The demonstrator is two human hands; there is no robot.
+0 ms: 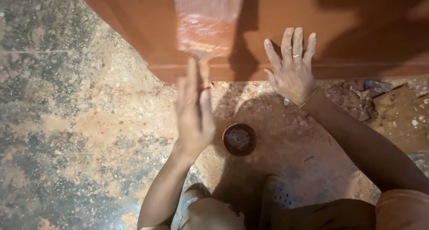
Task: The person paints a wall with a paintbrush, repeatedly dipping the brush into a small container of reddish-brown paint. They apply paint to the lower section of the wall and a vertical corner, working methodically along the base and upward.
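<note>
My left hand (194,111) grips the thin handle of a wide paintbrush (206,22), blurred by motion. The brush head is wet with reddish-brown paint and lies against the reddish-brown painted wooden surface (357,15) at the top of the view. My right hand (291,68) rests flat with its fingers spread on the lower edge of that surface; a ring shows on one finger and a thin bangle on the wrist. A small round tin of paint (239,139) stands on the floor between my two arms, just right of my left hand.
The rough stone floor (76,122) is mottled grey and stained with reddish dust. Scraps of debris and a flat brown board (400,113) lie at the right. My knees and feet (277,196) are at the bottom of the view.
</note>
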